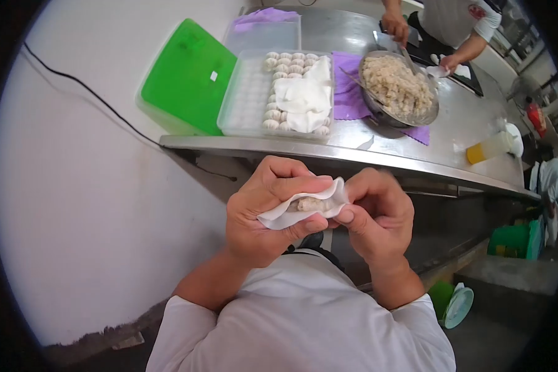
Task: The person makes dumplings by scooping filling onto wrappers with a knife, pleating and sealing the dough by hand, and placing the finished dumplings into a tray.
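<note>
A round white dumpling wrapper (278, 217) is folded part way around a lump of pale filling (310, 204), held up in front of my chest. My left hand (263, 208) cups it from the left, thumb below and fingers above. At the wrapper's right end, the thumb and forefinger of my right hand (381, 217) pinch its edge. The wrapper's top gapes, so the filling shows. On the steel table beyond, a clear plastic box (245, 93) holds rows of finished dumplings (291, 61), partly under a white cloth (304, 96).
A metal bowl of filling (397, 87) sits on a purple cloth (348, 93). Across the table (353, 149), a co-worker's hands (395, 26) work with a utensil and a wrapper. A green lid (189, 77) leans left; a yellow-filled bottle (493, 146) lies right.
</note>
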`<state>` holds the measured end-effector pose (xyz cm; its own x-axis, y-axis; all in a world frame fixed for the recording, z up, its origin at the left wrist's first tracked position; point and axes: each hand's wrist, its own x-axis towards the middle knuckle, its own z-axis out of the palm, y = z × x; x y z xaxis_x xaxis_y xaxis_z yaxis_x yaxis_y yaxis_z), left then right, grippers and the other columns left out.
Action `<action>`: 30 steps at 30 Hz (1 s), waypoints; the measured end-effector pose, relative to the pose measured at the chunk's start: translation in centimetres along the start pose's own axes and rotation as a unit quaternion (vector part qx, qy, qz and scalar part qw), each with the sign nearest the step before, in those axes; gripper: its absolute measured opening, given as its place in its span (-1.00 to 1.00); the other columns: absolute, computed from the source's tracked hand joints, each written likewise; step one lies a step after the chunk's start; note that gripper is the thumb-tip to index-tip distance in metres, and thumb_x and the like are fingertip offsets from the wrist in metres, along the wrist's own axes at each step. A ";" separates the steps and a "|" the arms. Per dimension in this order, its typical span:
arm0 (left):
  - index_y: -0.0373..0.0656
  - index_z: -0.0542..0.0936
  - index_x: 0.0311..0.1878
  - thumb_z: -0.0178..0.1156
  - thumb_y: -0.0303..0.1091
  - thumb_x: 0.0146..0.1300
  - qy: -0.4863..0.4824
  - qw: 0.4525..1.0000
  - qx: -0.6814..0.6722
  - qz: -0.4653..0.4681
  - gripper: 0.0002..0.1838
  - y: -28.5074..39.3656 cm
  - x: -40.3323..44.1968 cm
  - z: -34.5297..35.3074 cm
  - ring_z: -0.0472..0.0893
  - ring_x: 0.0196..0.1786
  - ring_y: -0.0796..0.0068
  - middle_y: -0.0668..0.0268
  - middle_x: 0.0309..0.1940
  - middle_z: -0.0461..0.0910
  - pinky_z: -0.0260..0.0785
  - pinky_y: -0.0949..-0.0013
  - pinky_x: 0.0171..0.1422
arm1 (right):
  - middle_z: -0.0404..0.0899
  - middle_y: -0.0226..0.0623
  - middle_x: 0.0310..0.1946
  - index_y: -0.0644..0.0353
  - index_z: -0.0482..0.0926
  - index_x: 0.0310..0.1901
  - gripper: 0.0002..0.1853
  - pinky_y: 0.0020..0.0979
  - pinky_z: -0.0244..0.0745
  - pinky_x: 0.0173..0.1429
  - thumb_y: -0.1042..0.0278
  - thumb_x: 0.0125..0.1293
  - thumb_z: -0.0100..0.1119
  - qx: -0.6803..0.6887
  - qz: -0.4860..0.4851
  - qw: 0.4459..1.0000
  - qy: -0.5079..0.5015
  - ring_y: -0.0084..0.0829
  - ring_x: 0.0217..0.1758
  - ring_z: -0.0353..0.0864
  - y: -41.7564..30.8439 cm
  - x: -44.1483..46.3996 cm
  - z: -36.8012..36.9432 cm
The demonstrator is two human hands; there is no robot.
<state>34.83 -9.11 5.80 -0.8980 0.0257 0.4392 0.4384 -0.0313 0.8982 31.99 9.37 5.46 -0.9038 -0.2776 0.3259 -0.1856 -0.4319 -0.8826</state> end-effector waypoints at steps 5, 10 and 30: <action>-0.26 0.69 0.07 0.54 -0.50 0.12 0.065 0.987 -0.123 -0.080 -0.58 2.5 -0.7 0.8 0.62 0.00 0.47 0.19 0.00 0.56 0.53 0.40 0.09 | 0.58 -0.31 -0.21 0.39 0.65 -0.09 -0.84 -0.60 0.49 -0.12 0.64 0.31 0.35 0.125 0.091 0.986 -0.065 -0.58 -0.18 0.59 -0.4 0.0 -0.1; -0.25 0.69 -0.02 0.58 -0.54 0.05 -0.030 0.999 0.008 0.007 -0.60 2.9 -1.7 -1.7 0.62 -0.01 0.52 0.16 0.02 0.59 0.51 0.44 0.08 | 0.56 -0.29 -0.13 0.36 0.66 -0.07 -0.81 -0.56 0.45 -0.07 0.64 0.29 0.36 -0.005 0.006 0.998 -0.059 -0.57 -0.16 0.54 -2.2 -0.8 2.8; -0.27 0.65 -0.01 0.45 -0.60 0.20 -0.002 0.981 -0.192 -0.038 -0.70 4.2 -6.5 -7.8 0.63 0.02 0.55 0.16 0.09 0.57 0.51 0.47 0.12 | 0.55 -0.31 -0.26 0.28 0.67 -0.12 -0.81 -0.55 0.37 -0.27 0.58 0.24 0.41 -0.258 -0.079 0.954 -0.133 -0.56 -0.30 0.46 -2.0 -2.0 10.5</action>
<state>42.24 -17.16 6.54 -0.9271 0.0464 0.3719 0.3232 -0.4033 0.8561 38.20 1.76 10.14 -0.7318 -0.4813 0.4826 -0.5384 -0.0259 -0.8423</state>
